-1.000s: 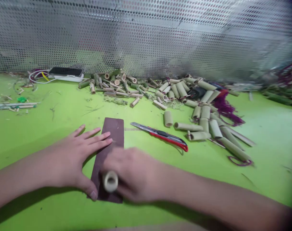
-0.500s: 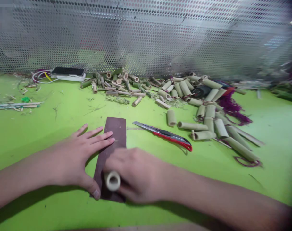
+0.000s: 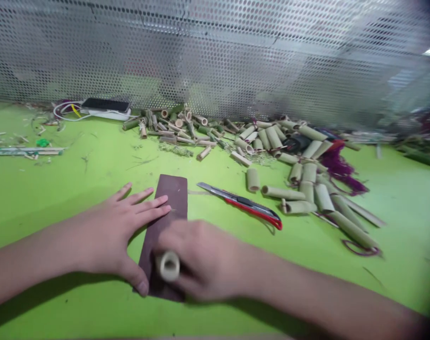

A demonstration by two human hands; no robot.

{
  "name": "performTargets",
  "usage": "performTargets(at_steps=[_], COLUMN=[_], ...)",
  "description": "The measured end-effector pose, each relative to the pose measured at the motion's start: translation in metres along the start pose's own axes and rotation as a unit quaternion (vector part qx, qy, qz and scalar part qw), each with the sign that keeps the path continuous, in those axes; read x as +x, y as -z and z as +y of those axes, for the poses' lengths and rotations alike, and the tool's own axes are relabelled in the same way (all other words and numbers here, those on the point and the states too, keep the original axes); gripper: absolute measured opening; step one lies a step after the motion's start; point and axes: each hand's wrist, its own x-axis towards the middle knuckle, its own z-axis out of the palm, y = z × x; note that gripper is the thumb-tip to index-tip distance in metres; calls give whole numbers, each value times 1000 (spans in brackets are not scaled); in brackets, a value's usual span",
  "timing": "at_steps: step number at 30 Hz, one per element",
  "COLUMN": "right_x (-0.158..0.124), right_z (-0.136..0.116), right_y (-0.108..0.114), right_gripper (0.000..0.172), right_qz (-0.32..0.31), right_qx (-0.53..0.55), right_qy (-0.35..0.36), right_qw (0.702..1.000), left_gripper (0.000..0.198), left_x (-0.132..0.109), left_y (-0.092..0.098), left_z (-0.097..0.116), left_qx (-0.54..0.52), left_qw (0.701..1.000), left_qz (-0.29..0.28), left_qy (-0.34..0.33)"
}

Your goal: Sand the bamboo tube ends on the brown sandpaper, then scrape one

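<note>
Closest in, the person's left hand (image 3: 110,231) lies open and flat on the green work table (image 3: 64,189), fingers spread. Its thumb (image 3: 142,287) sits at the lower end of a dark brown sandpaper strip (image 3: 169,196), and its fingertips rest on the strip's left edge, pinning it down. The right hand (image 3: 204,259), a little blurred, is closed around a short, pale bamboo tube (image 3: 168,266), gripping it against the lower part of the strip with the tube's open end showing toward the person.

Just right of the strip, a utility knife (image 3: 240,206) with a red-and-black handle lies on the table, its bare blade pointing toward the strip without touching it. Beyond the knife, cut bamboo tubes (image 3: 323,198) lie in a loose heap, tangled with purple fibres (image 3: 340,165) and a black object (image 3: 296,144). Farther left, a mound of thinner bamboo pieces (image 3: 179,127) sits among green shavings.

At the far left edge lie long bamboo strips (image 3: 23,151). Behind them, a phone (image 3: 105,105) rests on a white power bank (image 3: 108,114), with a white cable (image 3: 64,111) beside it. A perforated metal sheet (image 3: 215,52) closes off the back of the table.
</note>
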Motion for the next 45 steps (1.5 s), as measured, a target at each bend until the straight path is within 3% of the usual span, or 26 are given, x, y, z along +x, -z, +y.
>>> performTargets(at_steps=[2, 5, 6, 9, 13, 16, 17, 20, 21, 23, 24, 28, 32, 34, 37, 40, 43, 45], right_x=[1, 3, 4, 4, 7, 8, 8, 7, 7, 7, 7, 8, 5, 1, -3, -5, -5, -4], right_z=[0, 1, 1, 2, 1, -2, -3, -4, -4, -5, -5, -4, -3, 2, 11, 14, 12, 10], right_y=[0, -3, -4, -7, -6, -6, -7, -9, -9, -9, -8, -5, -4, 1, 9, 12, 11, 11], right_gripper=[18, 13, 10, 13, 6, 23, 20, 11, 14, 19, 21, 11, 23, 16, 29, 24, 30, 24], right_qz=[-52, -14, -1, -21, 32, -32, -42, 11, 23, -30, -55, -8, -71, -42, 18, 35, 47, 62], right_qx=[17, -23, -29, 7, -45, -26, -22, -54, -59, -45, -26, -40, -13, -8, -10, 19, 100, 155], right_qy=[23, -70, -59, 61, -120, 9, 10, -93, -79, 7, 17, -79, 6, -11, -11, -10, -73, -131], right_qw=[998, 997, 998, 998, 991, 999, 999, 994, 995, 998, 998, 996, 997, 999, 1000, 999, 991, 977], left_gripper=[129, 130, 130, 130, 129, 131, 131, 129, 128, 127, 128, 131, 130, 132, 131, 129, 128, 129], left_x=[0, 0, 0, 0, 2, 4, 4, 5, 4, 4, 3, 4, 5, 4, 3, 3, 4, 5], left_y=[0, -1, -1, -1, 1, 2, 2, 1, 1, -1, -1, -2, -1, 0, 0, -2, -2, 0], left_z=[0, -1, -1, -2, -3, -2, -2, -2, -2, -1, -1, 1, 2, 2, -1, -5, -7, -7], left_qx=[1, 8, 10, 5, -1, 1, 2, 8, 10, 13, 13, 17, 17, 13, 10, 2, -5, -5], left_qw=[1000, 1000, 1000, 1000, 1000, 1000, 1000, 1000, 1000, 1000, 1000, 1000, 1000, 1000, 1000, 999, 999, 999], left_qz=[2, -1, -1, 1, -3, -6, -8, -10, -8, -5, -4, -9, -9, -12, -12, 1, 5, -6], left_qy=[-4, -5, -6, -11, -18, -23, -25, -27, -28, -25, -21, -14, -12, -10, -17, -38, -49, -48])
